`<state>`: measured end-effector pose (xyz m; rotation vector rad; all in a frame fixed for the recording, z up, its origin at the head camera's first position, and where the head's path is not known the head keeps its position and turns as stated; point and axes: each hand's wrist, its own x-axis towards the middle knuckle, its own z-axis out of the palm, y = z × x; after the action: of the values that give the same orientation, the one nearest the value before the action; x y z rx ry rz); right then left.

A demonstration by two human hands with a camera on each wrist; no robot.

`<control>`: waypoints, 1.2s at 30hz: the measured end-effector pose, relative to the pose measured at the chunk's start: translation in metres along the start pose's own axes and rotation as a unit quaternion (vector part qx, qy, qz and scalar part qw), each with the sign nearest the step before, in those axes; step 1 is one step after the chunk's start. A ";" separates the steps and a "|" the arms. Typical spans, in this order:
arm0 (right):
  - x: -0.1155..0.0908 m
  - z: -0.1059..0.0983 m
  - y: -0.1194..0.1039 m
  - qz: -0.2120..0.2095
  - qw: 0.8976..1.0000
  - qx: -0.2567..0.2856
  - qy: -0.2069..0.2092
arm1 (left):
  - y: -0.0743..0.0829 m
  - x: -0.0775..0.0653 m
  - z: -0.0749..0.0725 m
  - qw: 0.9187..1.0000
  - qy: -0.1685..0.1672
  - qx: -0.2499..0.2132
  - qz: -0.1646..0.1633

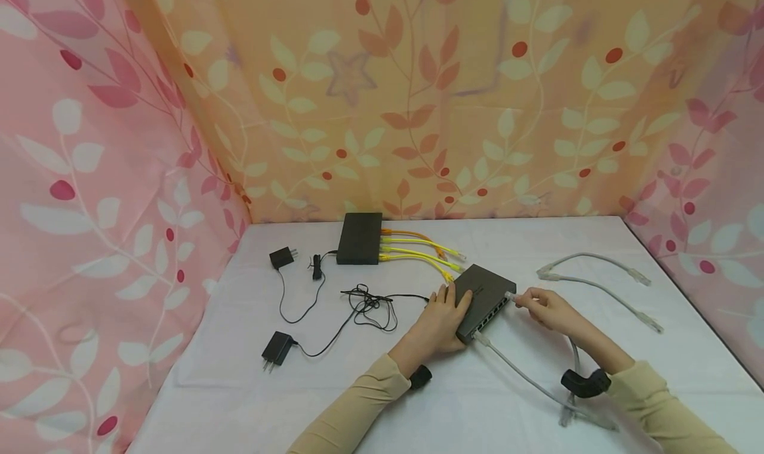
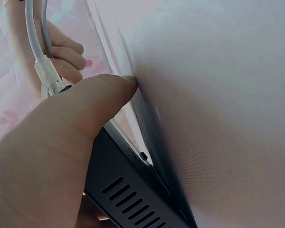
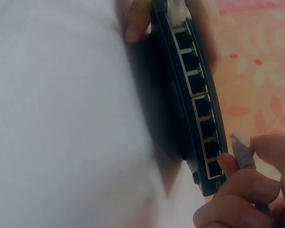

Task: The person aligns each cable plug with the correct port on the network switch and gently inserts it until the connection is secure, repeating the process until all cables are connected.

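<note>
A black network switch [image 1: 486,293] stands at an angle on the white table, its row of ports facing right. My left hand [image 1: 438,323] grips its near left side, the thumb [image 2: 102,95] beside the port edge. One grey network cable [image 1: 519,369] has its clear plug [image 3: 178,13] in the port at the near end. My right hand [image 1: 552,311] pinches the plug [image 3: 242,152] of another grey network cable between thumb and finger. That plug is just outside the ports at the far end, where the several ports [image 3: 199,107] between show vacant.
Behind, a second black box [image 1: 359,238] has yellow cables [image 1: 412,250] and an orange cable [image 1: 412,232] in it. Two black power adapters [image 1: 277,348] with thin cords lie left. Two loose grey cables [image 1: 609,288] lie right. A floral curtain [image 1: 388,109] stands behind the table.
</note>
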<state>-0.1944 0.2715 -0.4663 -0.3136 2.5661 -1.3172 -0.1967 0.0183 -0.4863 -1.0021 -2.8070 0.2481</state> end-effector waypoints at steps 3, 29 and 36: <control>-0.002 0.003 -0.001 -0.004 1.000 0.006 -0.005 | 0.000 0.000 0.000 1.000 -0.002 -0.003 -0.001; -0.015 0.024 -0.005 -0.080 0.991 0.046 -0.096 | 0.000 0.000 -0.001 1.000 -0.012 -0.007 -0.006; -0.017 0.032 -0.008 -0.085 0.986 0.069 -0.127 | 0.000 0.000 -0.002 1.000 -0.005 0.000 -0.004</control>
<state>-0.1680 0.2477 -0.4758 -0.6422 2.2657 -1.4040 -0.1961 0.0187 -0.4848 -0.9922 -2.8194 0.2529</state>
